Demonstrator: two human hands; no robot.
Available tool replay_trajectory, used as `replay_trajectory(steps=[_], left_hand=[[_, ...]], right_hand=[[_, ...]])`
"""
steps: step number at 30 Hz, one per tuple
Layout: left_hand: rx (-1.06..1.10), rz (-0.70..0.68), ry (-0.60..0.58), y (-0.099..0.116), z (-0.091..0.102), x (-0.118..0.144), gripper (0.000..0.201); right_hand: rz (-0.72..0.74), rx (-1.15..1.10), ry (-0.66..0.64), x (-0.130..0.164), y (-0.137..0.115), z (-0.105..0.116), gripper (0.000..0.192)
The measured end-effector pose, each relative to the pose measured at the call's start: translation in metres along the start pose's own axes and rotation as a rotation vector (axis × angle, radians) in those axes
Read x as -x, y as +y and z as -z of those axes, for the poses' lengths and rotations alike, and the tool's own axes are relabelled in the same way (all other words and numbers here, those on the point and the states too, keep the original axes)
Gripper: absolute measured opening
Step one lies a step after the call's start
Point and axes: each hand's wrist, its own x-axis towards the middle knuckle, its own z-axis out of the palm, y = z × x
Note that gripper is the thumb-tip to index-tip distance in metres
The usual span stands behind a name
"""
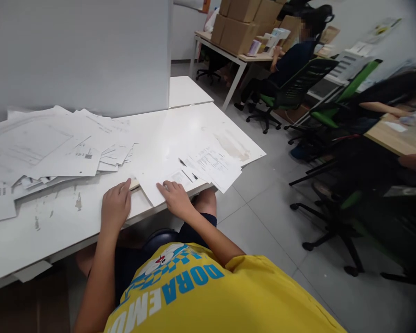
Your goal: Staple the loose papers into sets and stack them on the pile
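Observation:
My left hand (115, 206) lies on the front edge of the white table (152, 134), fingers low on the surface and thumb out to the side. Beside that thumb is a small beige strip (134, 184), partly hidden, its kind unclear. To the right, my right hand (176, 198) rests with loosely bent fingers on a white sheet (151, 187) at the table's edge. Printed sheets (217, 166) are spread past it. Among them lie a few thin dark items, perhaps pens (187, 175), too blurred to name surely.
A messy heap of large white sheets (55, 143) covers the table's left side, against a grey partition (76, 55). Cardboard boxes (237, 34) stack on a far desk. Other people sit at right near green-and-black office chairs (298, 85).

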Motion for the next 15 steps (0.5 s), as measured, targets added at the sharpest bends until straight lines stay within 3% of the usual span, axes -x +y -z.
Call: replay_trajectory(steps=[9, 15], left_hand=[[0.092, 0.006, -0.049, -0.004, 0.0, 0.007, 0.047], [0.065, 0.012, -0.041, 0.001, 0.0, 0.008, 0.048]], right_hand=[[-0.013, -0.154, -0.145, 0.011, -0.001, -0.007, 0.066], [-0.057, -0.129, -0.153, 0.015, -0.012, -0.007, 0.071]])
